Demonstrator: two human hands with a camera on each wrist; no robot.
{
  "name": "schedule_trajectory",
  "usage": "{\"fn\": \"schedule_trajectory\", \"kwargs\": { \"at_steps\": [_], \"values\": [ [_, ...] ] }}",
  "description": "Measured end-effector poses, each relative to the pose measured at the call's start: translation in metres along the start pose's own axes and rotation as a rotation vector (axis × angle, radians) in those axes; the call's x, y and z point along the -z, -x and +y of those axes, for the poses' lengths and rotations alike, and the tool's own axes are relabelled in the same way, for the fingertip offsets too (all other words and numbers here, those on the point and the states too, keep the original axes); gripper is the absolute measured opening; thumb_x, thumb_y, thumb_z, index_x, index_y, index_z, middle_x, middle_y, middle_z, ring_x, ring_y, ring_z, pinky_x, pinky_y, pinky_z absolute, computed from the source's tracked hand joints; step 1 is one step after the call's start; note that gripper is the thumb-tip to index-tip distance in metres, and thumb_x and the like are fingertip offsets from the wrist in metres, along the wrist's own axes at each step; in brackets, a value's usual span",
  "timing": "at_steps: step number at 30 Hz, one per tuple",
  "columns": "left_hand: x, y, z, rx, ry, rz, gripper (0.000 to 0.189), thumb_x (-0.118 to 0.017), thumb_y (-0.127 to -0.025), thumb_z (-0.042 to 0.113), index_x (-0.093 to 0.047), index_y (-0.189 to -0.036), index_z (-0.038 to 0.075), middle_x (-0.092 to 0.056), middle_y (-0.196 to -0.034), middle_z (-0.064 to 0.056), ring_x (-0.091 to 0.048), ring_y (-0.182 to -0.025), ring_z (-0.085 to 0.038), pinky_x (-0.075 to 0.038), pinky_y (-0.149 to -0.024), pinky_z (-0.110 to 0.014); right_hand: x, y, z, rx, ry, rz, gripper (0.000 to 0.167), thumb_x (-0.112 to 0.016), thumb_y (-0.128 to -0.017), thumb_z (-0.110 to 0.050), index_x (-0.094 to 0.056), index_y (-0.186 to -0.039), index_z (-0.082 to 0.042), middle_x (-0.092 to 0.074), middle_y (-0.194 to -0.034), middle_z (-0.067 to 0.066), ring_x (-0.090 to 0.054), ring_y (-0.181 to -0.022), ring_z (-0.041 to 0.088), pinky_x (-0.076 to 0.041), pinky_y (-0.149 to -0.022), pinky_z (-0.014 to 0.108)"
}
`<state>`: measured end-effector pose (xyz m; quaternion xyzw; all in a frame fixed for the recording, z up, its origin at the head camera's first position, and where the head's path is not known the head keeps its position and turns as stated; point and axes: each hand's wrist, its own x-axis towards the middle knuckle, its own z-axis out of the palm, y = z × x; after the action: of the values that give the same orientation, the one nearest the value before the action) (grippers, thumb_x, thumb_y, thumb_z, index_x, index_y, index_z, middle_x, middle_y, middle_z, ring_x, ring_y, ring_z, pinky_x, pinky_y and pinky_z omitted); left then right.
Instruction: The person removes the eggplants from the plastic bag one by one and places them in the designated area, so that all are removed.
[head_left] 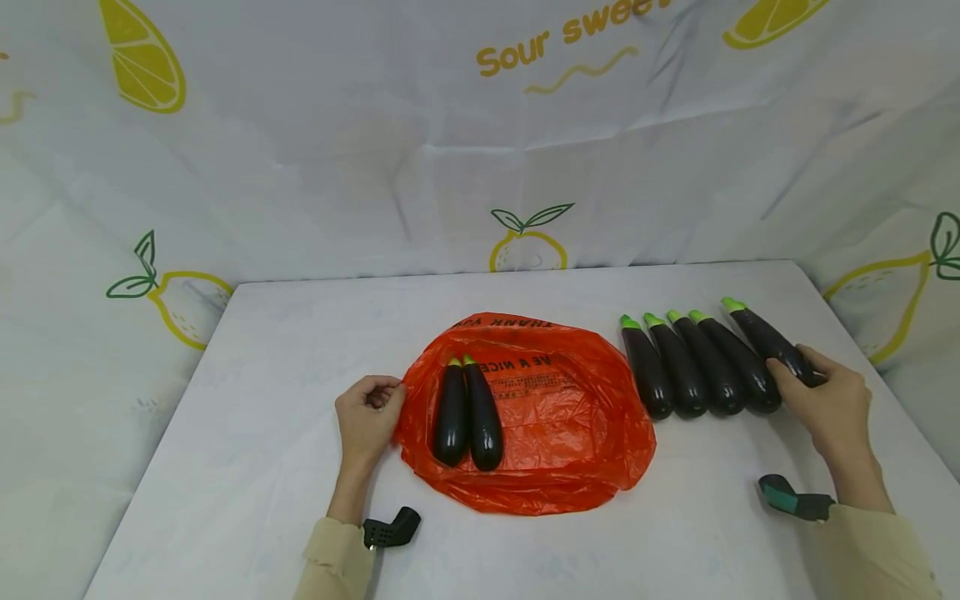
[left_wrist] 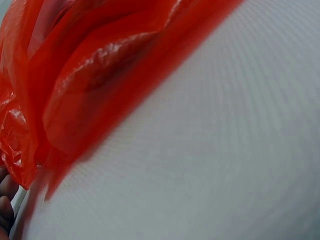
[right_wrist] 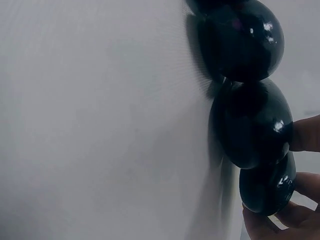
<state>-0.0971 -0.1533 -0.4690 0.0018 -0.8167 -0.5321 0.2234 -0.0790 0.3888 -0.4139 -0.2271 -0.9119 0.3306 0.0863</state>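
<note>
A red plastic bag [head_left: 555, 433] lies spread open on the table, its rim rolled up around it. Two dark eggplants [head_left: 484, 417] rest side by side on its left part, green stem ends pointing away. At the bag's left edge, my left hand [head_left: 369, 417] pinches the plastic between thumb and fingers; the left wrist view shows the red film [left_wrist: 105, 75] beside the fingertips. Over on the right, my right hand [head_left: 834, 408] grips the rounded lower end of the rightmost eggplant [head_left: 765, 335]. That end [right_wrist: 267, 187] also shows between thumb and fingers in the right wrist view.
Several more eggplants [head_left: 678, 371] lie in a slanted row between the bag and my right hand, stems toward the back. The white table [head_left: 285, 350] ends at a hanging cloth [head_left: 337, 192] printed with lemons. A dark device sits at each wrist.
</note>
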Motion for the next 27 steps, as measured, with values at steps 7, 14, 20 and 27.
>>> {"fn": "schedule_trajectory", "kwargs": {
  "at_steps": [7, 14, 20, 27],
  "values": [
    [-0.0003, -0.0004, -0.0003, 0.003, 0.003, 0.001, 0.004, -0.072, -0.086, 0.002, -0.076, -0.086, 0.001, -0.069, -0.072, -0.014, -0.052, -0.064, -0.003, -0.045, -0.060, -0.012, 0.0025, 0.0030, -0.0012, -0.042, 0.005, -0.046, 0.069, -0.054, -0.099, -0.039, -0.040, -0.154, 0.000, -0.041, -0.150, 0.039, -0.039, -0.142, 0.057, -0.044, -0.110, 0.030],
    [0.0007, 0.0003, 0.0000, 0.001, -0.003, 0.002, 0.004, -0.072, -0.086, 0.003, -0.076, -0.086, 0.001, -0.069, -0.072, -0.013, -0.052, -0.064, -0.004, -0.045, -0.060, -0.012, 0.0046, 0.0039, -0.0012, -0.083, 0.010, -0.072, 0.070, -0.052, -0.099, -0.041, -0.039, -0.154, -0.001, -0.040, -0.151, 0.040, -0.038, -0.143, 0.057, -0.047, -0.109, 0.040],
    [0.0011, 0.0007, 0.0004, 0.004, -0.009, -0.003, 0.004, -0.073, -0.086, 0.003, -0.077, -0.087, 0.002, -0.070, -0.073, -0.012, -0.052, -0.064, -0.004, -0.046, -0.061, -0.012, 0.0052, 0.0038, 0.0004, -0.103, 0.000, -0.078, 0.069, -0.051, -0.100, -0.040, -0.040, -0.153, 0.002, -0.043, -0.147, 0.044, -0.062, -0.118, 0.040, -0.050, -0.068, 0.015],
    [0.0007, 0.0003, -0.0005, 0.003, -0.002, -0.001, 0.004, -0.073, -0.086, 0.003, -0.077, -0.087, 0.003, -0.069, -0.072, -0.012, -0.052, -0.064, -0.004, -0.046, -0.061, -0.011, 0.0066, 0.0047, 0.0078, -0.048, -0.009, -0.064, 0.068, -0.054, -0.099, -0.039, -0.042, -0.151, 0.002, -0.048, -0.141, 0.043, -0.030, -0.070, -0.027, -0.039, -0.053, 0.007]
  ]
}}
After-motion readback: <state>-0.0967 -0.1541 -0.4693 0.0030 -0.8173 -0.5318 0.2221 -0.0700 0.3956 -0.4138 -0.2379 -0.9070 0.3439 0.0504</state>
